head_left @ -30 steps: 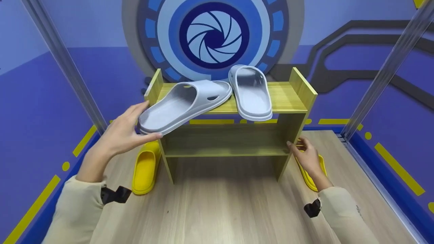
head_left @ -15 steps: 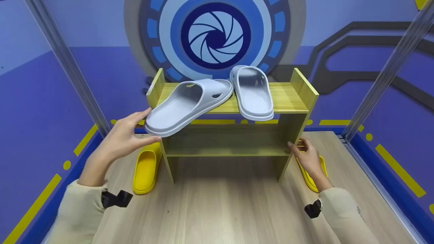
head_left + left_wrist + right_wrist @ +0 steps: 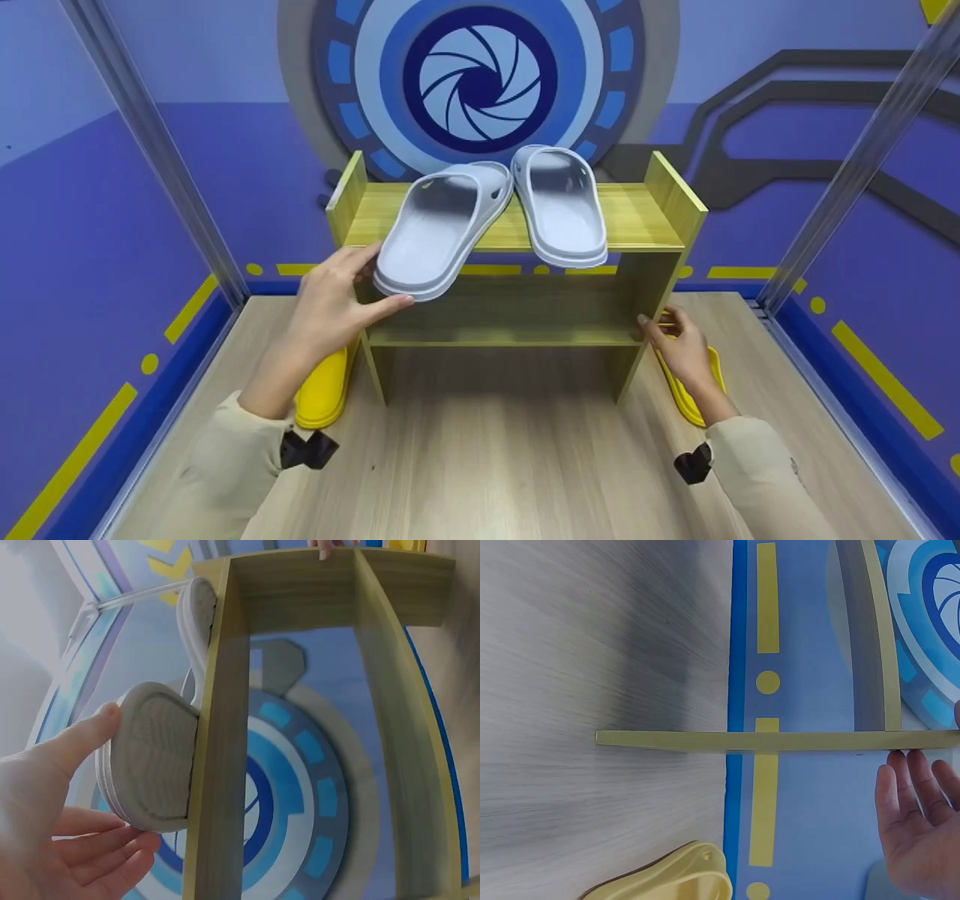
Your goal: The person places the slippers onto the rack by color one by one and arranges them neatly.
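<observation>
My left hand point(image 3: 330, 311) holds a light grey slipper point(image 3: 426, 244) by its heel end, thumb along one side and fingers along the other. Its toe rests on the top board of a small wooden shoe rack point(image 3: 630, 214), and the heel juts past the front edge. In the left wrist view the slipper's ribbed sole point(image 3: 157, 757) faces the camera. The matching grey slipper point(image 3: 568, 210) lies just right of it, heel over the edge too. My right hand point(image 3: 681, 349) grips the rack's right side panel point(image 3: 780, 741), thumb inside and fingers against the outer face.
One yellow slipper point(image 3: 321, 394) lies on the wooden floor left of the rack, partly behind my left arm. Another yellow slipper point(image 3: 686, 394) lies on the right, partly behind my right hand. A patterned blue wall point(image 3: 247, 172) stands behind the rack.
My left hand has moved right with the slipper's heel, turning the slipper from slanted to more nearly heel-forward beside its mate. My right hand stays on the side panel.
</observation>
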`<state>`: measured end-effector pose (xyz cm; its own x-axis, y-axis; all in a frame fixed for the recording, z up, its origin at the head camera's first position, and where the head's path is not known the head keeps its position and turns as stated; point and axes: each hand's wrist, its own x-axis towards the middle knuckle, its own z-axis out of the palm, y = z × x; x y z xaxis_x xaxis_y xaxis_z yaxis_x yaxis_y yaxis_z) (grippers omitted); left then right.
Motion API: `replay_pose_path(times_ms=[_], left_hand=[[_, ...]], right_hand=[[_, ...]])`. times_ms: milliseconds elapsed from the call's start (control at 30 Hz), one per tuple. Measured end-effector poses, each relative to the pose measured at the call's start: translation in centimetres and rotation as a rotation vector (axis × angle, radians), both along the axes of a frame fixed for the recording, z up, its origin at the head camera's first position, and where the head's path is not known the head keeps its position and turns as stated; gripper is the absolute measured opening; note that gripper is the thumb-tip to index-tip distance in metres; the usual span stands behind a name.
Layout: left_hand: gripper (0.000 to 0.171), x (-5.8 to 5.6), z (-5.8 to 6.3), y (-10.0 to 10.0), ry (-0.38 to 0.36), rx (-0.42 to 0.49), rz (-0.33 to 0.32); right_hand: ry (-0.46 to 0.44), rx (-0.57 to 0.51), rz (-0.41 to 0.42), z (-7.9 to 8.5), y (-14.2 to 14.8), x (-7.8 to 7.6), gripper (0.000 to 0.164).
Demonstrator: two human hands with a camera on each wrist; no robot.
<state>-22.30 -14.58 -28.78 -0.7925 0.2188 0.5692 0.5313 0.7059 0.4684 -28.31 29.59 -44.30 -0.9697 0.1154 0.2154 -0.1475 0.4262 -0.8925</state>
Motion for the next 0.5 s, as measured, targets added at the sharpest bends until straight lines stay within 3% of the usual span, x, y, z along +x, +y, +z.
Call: replay_pose_path(times_ms=[267, 500], left_hand=[[0.085, -1.2, -0.6, 2.6, -0.026, -0.019, 0.019], [0.088, -2.1, -0.8, 4.5, -0.042, -0.030, 0.050]], right_hand=[[-0.001, -0.001, -0.010, 0.1, -0.1, 0.0, 0.065], [0.022, -0.005, -0.026, -0.1, -0.1, -0.1, 0.056]])
